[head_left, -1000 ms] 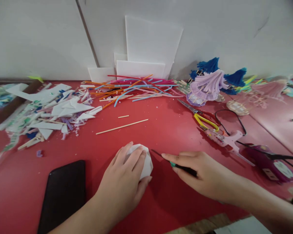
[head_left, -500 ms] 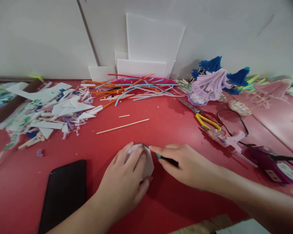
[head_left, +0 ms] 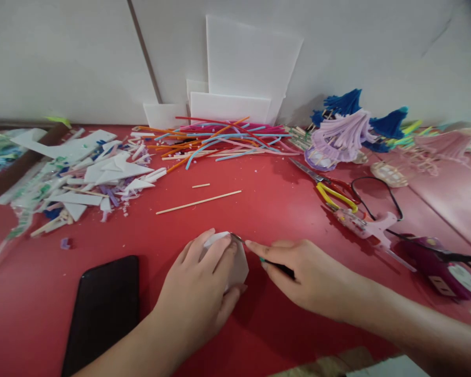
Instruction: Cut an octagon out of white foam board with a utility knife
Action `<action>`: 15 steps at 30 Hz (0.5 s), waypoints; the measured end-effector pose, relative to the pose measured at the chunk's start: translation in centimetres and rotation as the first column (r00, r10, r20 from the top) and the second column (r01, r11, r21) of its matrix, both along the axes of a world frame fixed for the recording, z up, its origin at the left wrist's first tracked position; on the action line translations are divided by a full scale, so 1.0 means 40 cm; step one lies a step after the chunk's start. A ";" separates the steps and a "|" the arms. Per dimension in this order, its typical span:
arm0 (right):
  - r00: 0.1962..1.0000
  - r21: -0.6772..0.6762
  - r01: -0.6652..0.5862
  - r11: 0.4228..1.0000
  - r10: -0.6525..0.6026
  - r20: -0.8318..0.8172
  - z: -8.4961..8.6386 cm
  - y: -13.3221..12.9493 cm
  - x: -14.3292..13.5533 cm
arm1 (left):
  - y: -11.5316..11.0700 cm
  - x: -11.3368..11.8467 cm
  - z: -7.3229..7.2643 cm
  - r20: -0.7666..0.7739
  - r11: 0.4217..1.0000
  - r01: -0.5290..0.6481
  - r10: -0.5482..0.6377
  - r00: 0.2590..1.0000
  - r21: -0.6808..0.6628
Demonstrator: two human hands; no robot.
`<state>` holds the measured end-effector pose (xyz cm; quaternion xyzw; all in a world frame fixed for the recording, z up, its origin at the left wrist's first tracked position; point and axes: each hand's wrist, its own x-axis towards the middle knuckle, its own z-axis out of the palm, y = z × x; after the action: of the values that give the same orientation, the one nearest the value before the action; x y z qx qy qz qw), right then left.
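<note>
My left hand [head_left: 204, 288] lies over a small white piece of foam board [head_left: 240, 266] on the red table, its fingers on top and the thumb at the near side. Most of that piece is hidden under the hand. Just to the right, my right hand [head_left: 298, 272] is closed around a craft knife [head_left: 280, 268] with a black handle and a bit of green near the front. Its thin blade meets the upper right edge of the foam board. A long wooden stick [head_left: 198, 202] and a short one [head_left: 201, 186] lie beyond my hands.
Foam scraps [head_left: 110, 170] heap at the left, with a black phone [head_left: 104, 309] nearer me. Coloured pipe cleaners [head_left: 223, 137] lie at the back before white boards [head_left: 253, 63]. At right are scissors [head_left: 306, 170], yellow-handled pliers [head_left: 333, 199], a glue gun [head_left: 377, 230] and small fuzzy models [head_left: 341, 136].
My right hand has shifted slightly to the right with the craft knife, drawing the blade a little away from my left fingers. My left hand stays on the foam board.
</note>
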<state>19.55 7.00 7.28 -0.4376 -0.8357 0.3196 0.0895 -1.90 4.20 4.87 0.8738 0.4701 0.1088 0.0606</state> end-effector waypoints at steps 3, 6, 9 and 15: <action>1.000 -0.026 -0.003 1.000 0.003 0.003 -0.005 -0.030 0.031 | -0.001 -0.001 -0.001 -0.002 1.000 0.004 -0.004 1.000 0.013; 1.000 -0.051 0.011 0.999 -0.010 0.011 -0.010 -0.056 0.062 | 0.003 -0.003 -0.004 -0.014 1.000 -0.006 0.007 1.000 0.029; 1.000 -0.030 0.030 0.999 -0.030 0.005 -0.016 -0.064 0.081 | 0.010 -0.004 -0.004 -0.054 0.998 -0.004 0.008 0.999 0.062; 0.992 0.107 0.114 0.988 -0.107 -0.068 -0.034 -0.045 0.079 | 0.001 -0.008 0.004 -0.130 0.991 -0.057 0.073 0.989 0.124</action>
<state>22.71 5.21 5.92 -0.4676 -0.8234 0.2807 0.1571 -2.21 4.23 5.04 0.8653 0.4940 0.0800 -0.0273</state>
